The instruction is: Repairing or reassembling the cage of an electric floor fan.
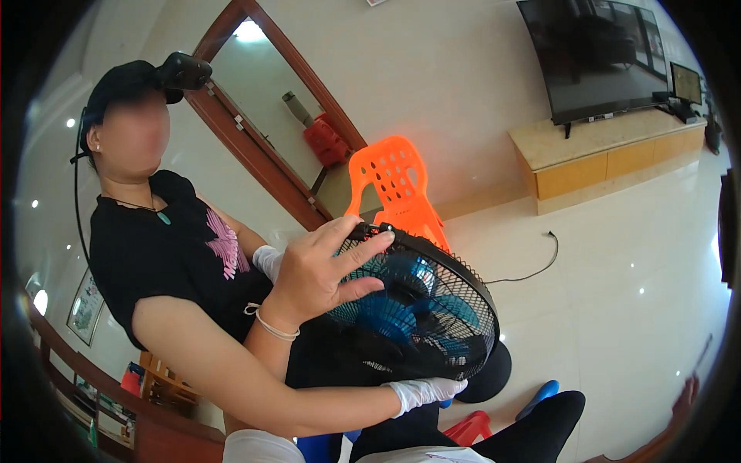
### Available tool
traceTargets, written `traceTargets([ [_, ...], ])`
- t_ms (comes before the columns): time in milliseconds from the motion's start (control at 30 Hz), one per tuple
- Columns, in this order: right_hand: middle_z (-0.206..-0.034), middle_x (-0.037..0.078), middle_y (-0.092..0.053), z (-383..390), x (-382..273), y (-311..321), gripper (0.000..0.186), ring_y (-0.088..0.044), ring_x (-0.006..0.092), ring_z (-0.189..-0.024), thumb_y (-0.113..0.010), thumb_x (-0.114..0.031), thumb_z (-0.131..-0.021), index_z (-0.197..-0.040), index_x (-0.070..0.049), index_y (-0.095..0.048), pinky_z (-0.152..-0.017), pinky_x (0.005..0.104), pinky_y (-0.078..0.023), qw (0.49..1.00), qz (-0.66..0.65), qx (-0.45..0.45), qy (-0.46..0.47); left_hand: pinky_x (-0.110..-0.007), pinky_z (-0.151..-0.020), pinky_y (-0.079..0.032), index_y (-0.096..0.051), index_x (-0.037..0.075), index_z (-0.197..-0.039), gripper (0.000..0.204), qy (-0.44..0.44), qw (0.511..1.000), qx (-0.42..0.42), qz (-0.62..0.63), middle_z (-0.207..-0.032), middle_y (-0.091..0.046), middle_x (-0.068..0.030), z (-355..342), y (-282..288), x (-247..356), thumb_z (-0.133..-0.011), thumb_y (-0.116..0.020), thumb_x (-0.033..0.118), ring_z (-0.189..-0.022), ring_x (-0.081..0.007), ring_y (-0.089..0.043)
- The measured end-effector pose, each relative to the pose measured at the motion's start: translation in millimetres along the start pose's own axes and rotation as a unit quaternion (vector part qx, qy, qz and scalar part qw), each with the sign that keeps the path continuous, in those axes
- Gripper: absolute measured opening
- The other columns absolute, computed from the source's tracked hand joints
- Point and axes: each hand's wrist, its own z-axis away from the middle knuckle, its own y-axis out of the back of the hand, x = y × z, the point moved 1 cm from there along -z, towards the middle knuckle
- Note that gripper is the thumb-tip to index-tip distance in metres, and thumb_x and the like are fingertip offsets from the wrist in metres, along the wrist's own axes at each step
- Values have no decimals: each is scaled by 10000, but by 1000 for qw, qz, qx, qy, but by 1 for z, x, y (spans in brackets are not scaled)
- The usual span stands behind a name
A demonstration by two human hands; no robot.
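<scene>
A fan head (417, 305) with a black wire grille and blue blades is tilted before me. My left hand (320, 266), bare with a pale band at the wrist, is at the upper left of its rim. The index finger stretches onto a small black clip (386, 229) there; the thumb stands apart over the grille. Across my left forearm reaches the arm of a co-worker, whose white-gloved hand (428, 391) supports the fan from below. The co-worker's other glove (267, 261) is partly hidden behind my hand. My right hand is not in view.
An orange plastic chair (394, 181) stands behind the fan. A black cord (532, 274) lies on the pale tiled floor. Below the fan are a black round disc (494, 374), a red stool (467, 428) and a blue slipper (539, 397). A cabinet (587, 166) bears a television (598, 62).
</scene>
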Motion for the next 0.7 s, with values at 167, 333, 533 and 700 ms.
traceTargets([
  [167,-663,45,-486,73,-163,-406,206,-511,125,-496,-481,96,-812,-941,-57,-433,-378,239,-417,963,-80,-258,-22,-376,-735,-528,-647,203,-1216,518,2,999,-30,-16,-1076,-583,-158,-6,16,12,-772,-691,467,-931,-323,-628],
  [333,-830,203,-659,122,-227,-590,243,-659,208,-658,-588,109,-812,-896,-44,-418,-560,300,-563,827,-273,-488,59,-360,-696,-518,-651,213,-1215,521,-6,1000,-7,-3,-1054,-578,-140,13,2,-8,-776,-676,493,-906,-304,-632],
  [533,-902,147,-669,149,-244,-645,217,-644,136,-802,-642,39,-846,-944,-27,-460,-715,266,-534,742,-350,-572,-6,-362,-720,-533,-672,207,-1195,520,-16,1000,-6,12,-1072,-559,-174,4,11,7,-760,-683,492,-900,-324,-626],
  [700,-869,142,-655,157,-242,-656,213,-619,128,-756,-635,41,-844,-926,-30,-453,-679,251,-500,741,-369,-560,-21,-366,-748,-537,-676,211,-1193,511,-11,1000,-9,23,-1079,-552,-176,10,16,6,-768,-674,495,-905,-324,-626],
])
